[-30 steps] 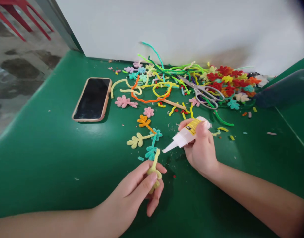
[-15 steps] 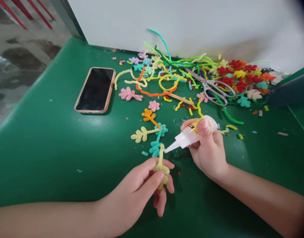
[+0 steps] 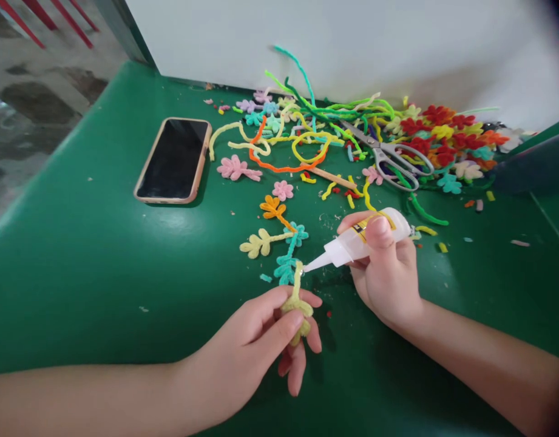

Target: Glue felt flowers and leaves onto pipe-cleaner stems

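My left hand pinches a pale yellow pipe-cleaner sprig between thumb and fingers, its stem pointing up. Wrapped round a white glue bottle with a yellow label, my right hand holds the nozzle tip at the stem's upper end, where a small clear drop shows. Just behind the stem lies a teal sprig, joined to a teal flower. An orange sprig and another pale yellow sprig meet at that flower. A pink flower lies beyond them.
A phone lies at the left on the green table. Grey scissors, a wooden stick, loose pipe cleaners and a heap of coloured flowers are along the white wall.
The glue bottle's tip has moved slightly up to the stem's end, and a clear drop now shows there. My left hand still holds the sprig. The view has shifted a little.
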`<state>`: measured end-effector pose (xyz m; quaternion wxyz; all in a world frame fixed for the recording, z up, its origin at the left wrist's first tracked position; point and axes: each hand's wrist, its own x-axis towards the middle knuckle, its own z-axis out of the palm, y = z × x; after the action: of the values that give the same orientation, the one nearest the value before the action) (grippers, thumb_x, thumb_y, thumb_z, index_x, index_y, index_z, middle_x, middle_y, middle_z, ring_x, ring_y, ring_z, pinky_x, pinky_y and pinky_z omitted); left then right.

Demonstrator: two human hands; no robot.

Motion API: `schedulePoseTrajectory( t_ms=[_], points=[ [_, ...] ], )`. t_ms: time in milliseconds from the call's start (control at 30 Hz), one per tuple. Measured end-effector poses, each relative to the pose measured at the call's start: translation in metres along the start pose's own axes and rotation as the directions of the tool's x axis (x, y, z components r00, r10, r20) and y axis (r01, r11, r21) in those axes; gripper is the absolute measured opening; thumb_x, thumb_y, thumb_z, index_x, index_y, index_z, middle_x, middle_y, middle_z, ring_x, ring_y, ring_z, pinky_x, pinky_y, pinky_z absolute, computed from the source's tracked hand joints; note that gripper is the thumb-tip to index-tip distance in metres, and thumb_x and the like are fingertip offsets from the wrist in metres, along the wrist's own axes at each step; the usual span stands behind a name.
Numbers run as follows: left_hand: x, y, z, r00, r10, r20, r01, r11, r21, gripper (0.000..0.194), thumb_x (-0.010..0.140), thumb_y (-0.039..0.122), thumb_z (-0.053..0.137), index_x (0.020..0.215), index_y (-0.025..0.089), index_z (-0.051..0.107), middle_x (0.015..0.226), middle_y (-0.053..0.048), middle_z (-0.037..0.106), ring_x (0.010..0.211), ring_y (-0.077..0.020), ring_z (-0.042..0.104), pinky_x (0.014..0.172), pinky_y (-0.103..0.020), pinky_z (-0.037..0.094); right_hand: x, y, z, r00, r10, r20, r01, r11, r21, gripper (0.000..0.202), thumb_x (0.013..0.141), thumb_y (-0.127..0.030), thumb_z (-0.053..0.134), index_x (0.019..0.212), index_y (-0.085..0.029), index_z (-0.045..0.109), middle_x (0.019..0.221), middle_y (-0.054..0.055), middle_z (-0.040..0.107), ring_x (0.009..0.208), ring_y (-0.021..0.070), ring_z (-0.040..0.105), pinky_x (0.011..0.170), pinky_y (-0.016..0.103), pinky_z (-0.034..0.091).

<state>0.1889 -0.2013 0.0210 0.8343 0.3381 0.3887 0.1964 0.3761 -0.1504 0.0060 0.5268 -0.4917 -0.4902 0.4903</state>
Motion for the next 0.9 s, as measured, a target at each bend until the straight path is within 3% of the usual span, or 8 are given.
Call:
schedulePoseTrajectory(
  t_ms=[200,467,700,900],
  points=[
    [0.0009,-0.0006,-0.0009,1.0,-0.009,0.007,0.009,1.0,0.018,0.021,0.097,0.031,0.04,0.108,0.017,0.051,0.084,0.001,0.058,0.049,-0.0038,0.053,0.053,-0.022,0.035,-0.002,0.0009,0.0025,1.0,0.003,-0.015,-0.003,1.0,0.01,0.034,0.085,-0.058,0.054,0.077,-0.027,0.064,0.056,-0.001,0.042,0.043,0.0095,0.033,0.038,0.029,0.023],
    [0.0003,-0.0024,-0.0013,1.0,-0.012,0.016,0.012,0.999,0.036,0.021,0.098,0.032,0.038,0.108,0.019,0.051,0.081,0.003,0.056,0.049,-0.0037,0.049,0.053,-0.022,0.034,-0.0026,0.0014,0.002,0.996,-0.04,-0.074,0.031,0.993,-0.117,0.039,0.083,-0.065,0.051,0.079,-0.028,0.062,0.065,0.002,0.05,0.049,0.013,0.041,0.041,0.031,0.03],
    [-0.0019,0.0,-0.001,0.999,-0.016,0.037,0.014,0.998,0.067,0.022,0.099,0.033,0.037,0.107,0.019,0.053,0.079,0.003,0.054,0.05,-0.0036,0.046,0.055,-0.023,0.033,-0.0035,0.0017,0.0019,0.983,-0.175,-0.052,0.167,0.978,-0.123,0.032,0.084,-0.059,0.054,0.083,-0.028,0.064,0.079,0.004,0.06,0.062,0.0166,0.054,0.048,0.032,0.039],
    [-0.0027,-0.0017,-0.0017,0.997,-0.004,0.073,-0.003,0.996,0.088,0.023,0.098,0.034,0.037,0.107,0.019,0.053,0.079,0.002,0.054,0.052,-0.0046,0.045,0.057,-0.024,0.034,0.0057,0.0,0.0028,0.98,-0.193,-0.052,0.184,0.971,-0.151,0.021,0.082,-0.045,0.063,0.09,-0.025,0.064,0.072,0.0,0.058,0.05,0.0109,0.047,0.046,0.029,0.039]
  ],
)
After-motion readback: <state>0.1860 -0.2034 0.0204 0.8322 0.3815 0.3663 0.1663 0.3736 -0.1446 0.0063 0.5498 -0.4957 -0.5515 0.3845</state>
